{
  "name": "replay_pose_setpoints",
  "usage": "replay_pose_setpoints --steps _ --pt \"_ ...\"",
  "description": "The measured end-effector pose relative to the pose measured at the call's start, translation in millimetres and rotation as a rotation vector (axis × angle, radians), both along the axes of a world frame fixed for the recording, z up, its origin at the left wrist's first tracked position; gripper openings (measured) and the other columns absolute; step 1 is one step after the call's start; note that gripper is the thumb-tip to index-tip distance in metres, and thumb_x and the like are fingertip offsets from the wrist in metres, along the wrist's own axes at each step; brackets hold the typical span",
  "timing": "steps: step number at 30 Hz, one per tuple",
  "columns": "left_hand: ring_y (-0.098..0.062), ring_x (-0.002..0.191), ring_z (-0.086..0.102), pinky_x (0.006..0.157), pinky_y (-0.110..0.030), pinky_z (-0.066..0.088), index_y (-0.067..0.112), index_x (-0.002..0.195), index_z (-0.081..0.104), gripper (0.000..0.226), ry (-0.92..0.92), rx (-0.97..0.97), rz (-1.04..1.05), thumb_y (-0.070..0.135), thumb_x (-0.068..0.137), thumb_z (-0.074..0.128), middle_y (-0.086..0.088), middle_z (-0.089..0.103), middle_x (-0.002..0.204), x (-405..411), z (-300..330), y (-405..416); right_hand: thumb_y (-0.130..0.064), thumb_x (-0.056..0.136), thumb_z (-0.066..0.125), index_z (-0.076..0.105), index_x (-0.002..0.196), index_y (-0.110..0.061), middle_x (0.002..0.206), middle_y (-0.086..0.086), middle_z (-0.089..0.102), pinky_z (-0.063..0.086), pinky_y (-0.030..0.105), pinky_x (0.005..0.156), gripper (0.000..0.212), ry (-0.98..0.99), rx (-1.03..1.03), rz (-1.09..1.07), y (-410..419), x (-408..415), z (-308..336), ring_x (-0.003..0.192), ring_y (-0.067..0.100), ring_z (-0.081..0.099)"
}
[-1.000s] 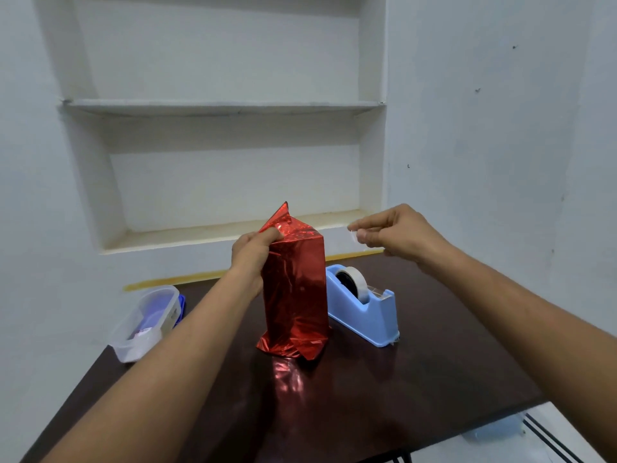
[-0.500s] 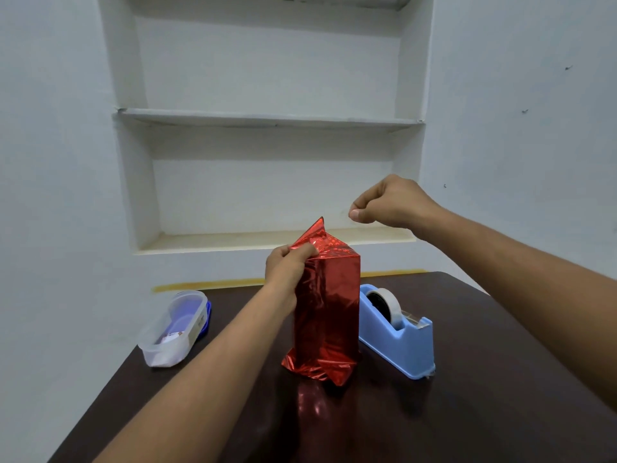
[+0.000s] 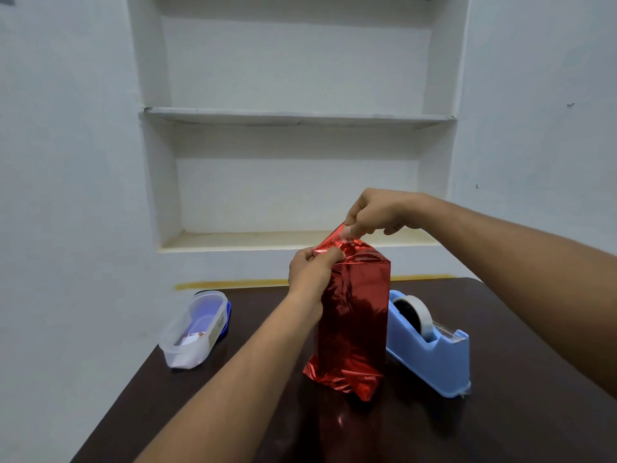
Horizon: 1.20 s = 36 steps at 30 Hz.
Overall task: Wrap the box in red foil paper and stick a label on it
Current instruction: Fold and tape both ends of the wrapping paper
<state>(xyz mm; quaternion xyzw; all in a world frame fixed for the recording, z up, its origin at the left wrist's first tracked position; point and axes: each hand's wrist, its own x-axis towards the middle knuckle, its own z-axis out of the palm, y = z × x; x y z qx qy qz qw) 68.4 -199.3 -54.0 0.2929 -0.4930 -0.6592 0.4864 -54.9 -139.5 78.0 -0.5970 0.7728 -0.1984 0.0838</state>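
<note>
Foil (image 3: 354,315) already sheathes the upright box mid-tabletop; left hand (image 3: 312,272) pinches the top fold, right hand (image 3: 374,213) presses clear tape (image 3: 344,232) onto its peak. Bottom end and label seemingly remain.

The box (image 3: 354,315) stands upright on my worktop (image 3: 500,412), tall and narrow, fully covered in shiny red foil paper (image 3: 350,329). The foil is crinkled, flaring in loose folds at the base. At the top it gathers into a pointed flap (image 3: 337,237), with a small clear piece of tape (image 3: 345,232) at its tip.
</note>
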Motion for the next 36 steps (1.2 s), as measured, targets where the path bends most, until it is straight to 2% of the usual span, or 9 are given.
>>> replay_pose_setpoints --steps 8,20,23,25,27,30,33,34,36 --pt "-0.034 0.099 0.075 0.092 -0.054 0.061 0.015 0.114 0.063 0.062 -0.004 -0.017 -0.001 0.024 0.055 0.081 -0.015 0.077 0.107 -2 0 -2 -0.019 0.084 0.072 0.078 0.094 -0.011 0.083 -0.002 0.059 0.043 0.032 0.07 0.014 -0.028 0.027 -0.011 -14 -5 -10 0.078 0.014 0.052" --pt "-0.03 0.1 0.075 0.098 -0.054 0.058 0.015 0.112 0.065 0.055 -0.012 -0.029 -0.012 0.026 0.062 0.086 -0.009 0.079 0.097 -2 -1 -3 -0.022 0.074 0.073 0.077 0.093 -0.01 0.074 0.002 0.054 0.031 0.031 0.056 0.023 0.083 0.012 0.011 -27 -6 -20 0.065 0.018 0.039" --pt "-0.028 0.097 0.075 0.096 -0.051 0.058 0.016 0.111 0.065 0.047 -0.023 -0.031 -0.009 0.023 0.07 0.087 -0.007 0.079 0.094 -2 -2 -5 -0.028 0.068 0.076 0.081 0.085 -0.02 0.079 0.001 0.066 0.042 0.035 0.062 0.02 0.134 0.01 0.022 -30 -4 -20 0.072 0.022 0.052" --pt "-0.03 0.102 0.075 0.097 -0.052 0.057 0.016 0.11 0.065 0.054 -0.03 -0.03 -0.012 0.026 0.061 0.087 -0.009 0.079 0.1 -2 -1 -5 -0.031 0.069 0.081 0.082 0.083 -0.024 0.094 0.001 0.077 0.053 0.036 0.072 0.016 0.174 -0.002 0.025 -32 -2 -20 0.089 0.025 0.066" --pt "-0.031 0.104 0.074 0.099 -0.053 0.057 0.017 0.11 0.066 0.063 -0.045 -0.03 -0.007 0.031 0.052 0.086 -0.009 0.078 0.104 -2 0 -5 -0.03 0.073 0.083 0.083 0.086 -0.024 0.098 0.004 0.078 0.053 0.031 0.072 0.015 0.201 -0.004 0.018 -34 -2 -19 0.096 0.022 0.068" --pt "-0.027 0.095 0.073 0.087 -0.045 0.059 0.015 0.11 0.07 0.068 -0.09 -0.034 -0.023 0.036 0.047 0.085 -0.008 0.078 0.104 0 2 -7 -0.031 0.071 0.086 0.083 0.088 -0.024 0.089 0.004 0.075 0.047 0.026 0.061 0.019 0.204 0.019 -0.002 -35 -2 -16 0.079 0.016 0.063" --pt "-0.021 0.072 0.064 0.066 -0.031 0.047 0.01 0.098 0.073 0.034 -0.135 0.006 -0.063 0.028 0.069 0.075 -0.003 0.071 0.084 6 9 -9 -0.034 0.072 0.089 0.081 0.095 -0.023 0.081 -0.001 0.07 0.043 0.024 0.058 0.027 0.183 0.023 -0.022 -33 -3 -16 0.073 0.01 0.06" --pt "-0.02 0.07 0.061 0.066 -0.03 0.045 0.011 0.094 0.073 0.027 -0.144 0.038 -0.067 0.027 0.073 0.07 -0.002 0.068 0.081 7 13 -9 -0.035 0.073 0.09 0.08 0.099 -0.022 0.079 -0.003 0.068 0.043 0.024 0.058 0.031 0.172 0.018 -0.026 -31 -3 -16 0.072 0.009 0.059" --pt "-0.022 0.073 0.06 0.072 -0.034 0.046 0.012 0.099 0.074 0.037 -0.18 0.067 -0.054 0.032 0.069 0.069 -0.003 0.068 0.084 6 18 -14 -0.033 0.075 0.09 0.075 0.108 -0.018 0.077 -0.006 0.064 0.041 0.024 0.056 0.038 0.154 0.017 -0.03 -29 -2 -16 0.071 0.007 0.059"
